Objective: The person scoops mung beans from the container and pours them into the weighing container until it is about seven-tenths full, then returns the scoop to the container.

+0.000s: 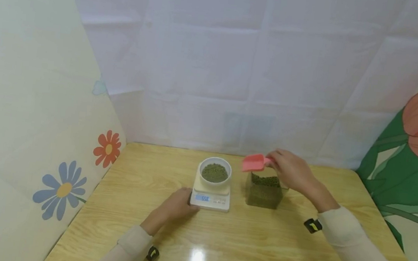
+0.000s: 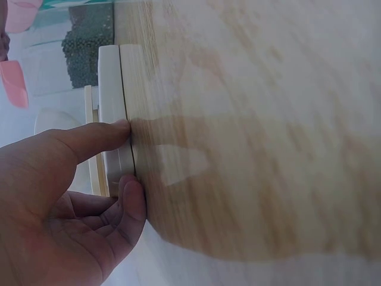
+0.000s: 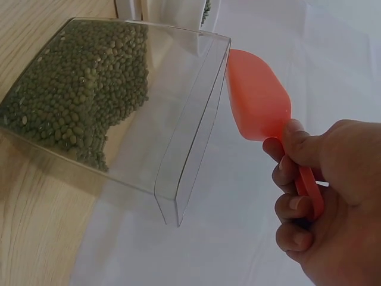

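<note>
My right hand [image 1: 291,169] grips the handle of a pink plastic scoop [image 1: 253,162], held above the clear box [image 1: 263,196] of green mung beans [image 3: 89,89]. No beans show in the scoop's bowl. A white digital kitchen scale [image 1: 210,200] stands left of the box, its display lit, though the digits are hard to read. On it sits a white bowl [image 1: 230,172] with green beans inside. My left hand [image 1: 175,204] holds the scale's near left corner; in the left wrist view, thumb and bent fingers [image 2: 132,205] lie against its edge.
Everything stands on a wood-grain table [image 1: 141,174]. White cloth [image 1: 201,68] hangs along the table's back edge. Flower-printed sheets flank the left and right sides. Each wrist carries a small black device [image 1: 313,225].
</note>
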`<state>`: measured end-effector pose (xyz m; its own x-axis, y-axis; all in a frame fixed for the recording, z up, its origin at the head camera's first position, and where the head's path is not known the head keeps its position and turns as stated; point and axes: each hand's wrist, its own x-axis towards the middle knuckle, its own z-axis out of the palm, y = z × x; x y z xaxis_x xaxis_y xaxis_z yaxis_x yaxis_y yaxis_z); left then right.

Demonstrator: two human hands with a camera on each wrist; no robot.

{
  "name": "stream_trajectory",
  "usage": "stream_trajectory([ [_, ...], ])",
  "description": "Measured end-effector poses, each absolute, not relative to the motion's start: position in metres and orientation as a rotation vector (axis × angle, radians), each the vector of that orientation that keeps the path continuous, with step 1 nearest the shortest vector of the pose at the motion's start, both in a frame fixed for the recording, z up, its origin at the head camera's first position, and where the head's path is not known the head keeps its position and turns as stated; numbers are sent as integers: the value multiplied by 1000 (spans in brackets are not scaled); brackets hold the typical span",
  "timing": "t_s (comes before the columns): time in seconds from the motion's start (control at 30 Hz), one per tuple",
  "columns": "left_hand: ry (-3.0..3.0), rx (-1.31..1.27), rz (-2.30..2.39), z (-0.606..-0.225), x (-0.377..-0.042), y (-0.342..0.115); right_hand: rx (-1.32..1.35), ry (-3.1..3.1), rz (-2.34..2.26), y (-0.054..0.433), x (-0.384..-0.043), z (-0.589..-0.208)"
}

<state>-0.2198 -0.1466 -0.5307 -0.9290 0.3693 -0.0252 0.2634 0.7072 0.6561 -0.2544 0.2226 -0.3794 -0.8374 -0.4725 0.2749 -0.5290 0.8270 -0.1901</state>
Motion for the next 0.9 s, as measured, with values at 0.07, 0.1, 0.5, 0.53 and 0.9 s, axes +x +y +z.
stream_trajectory([
  [0.07, 2750, 510, 1033, -530, -219, -147, 771, -2793, 375, 225, -253, -379],
  [0.1, 2748, 508, 1034, -530, -219, -147, 768, -2794, 370, 226, -253, -379],
  [0.5, 2756, 518, 1023, -532, -220, -148, 709, -2847, 370, 240, -249, -375],
  [0.53, 2757, 517, 1023, -532, -220, -148, 703, -2853, 371, 241, -249, -375],
  [0.9, 2746, 518, 1032, -530, -219, -147, 681, -2861, 345, 253, -246, -372],
])
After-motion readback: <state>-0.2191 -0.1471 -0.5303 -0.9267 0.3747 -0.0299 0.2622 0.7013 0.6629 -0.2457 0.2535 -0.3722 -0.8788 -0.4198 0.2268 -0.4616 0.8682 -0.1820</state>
